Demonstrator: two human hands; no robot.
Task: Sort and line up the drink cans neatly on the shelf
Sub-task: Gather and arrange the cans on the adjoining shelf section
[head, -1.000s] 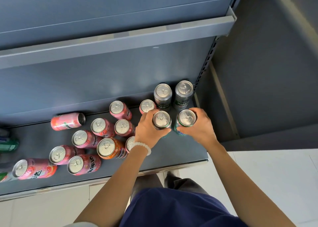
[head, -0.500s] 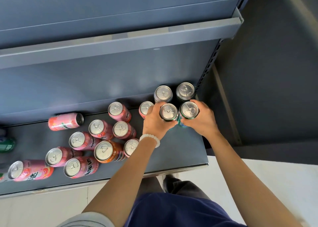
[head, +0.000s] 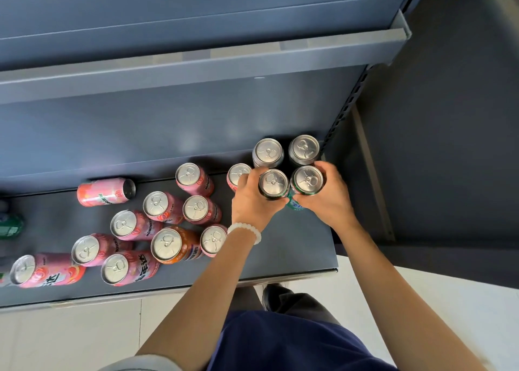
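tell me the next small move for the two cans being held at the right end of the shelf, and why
Probably let go of both. The left hand grips one can and the right hand grips the green can, and these already stand upright side by side right in front of the two back cans, forming a square block. Next, likely reach for the pink cans scattered to the left.

Pink cans (head: 164,206), grey shelf (head: 295,247)
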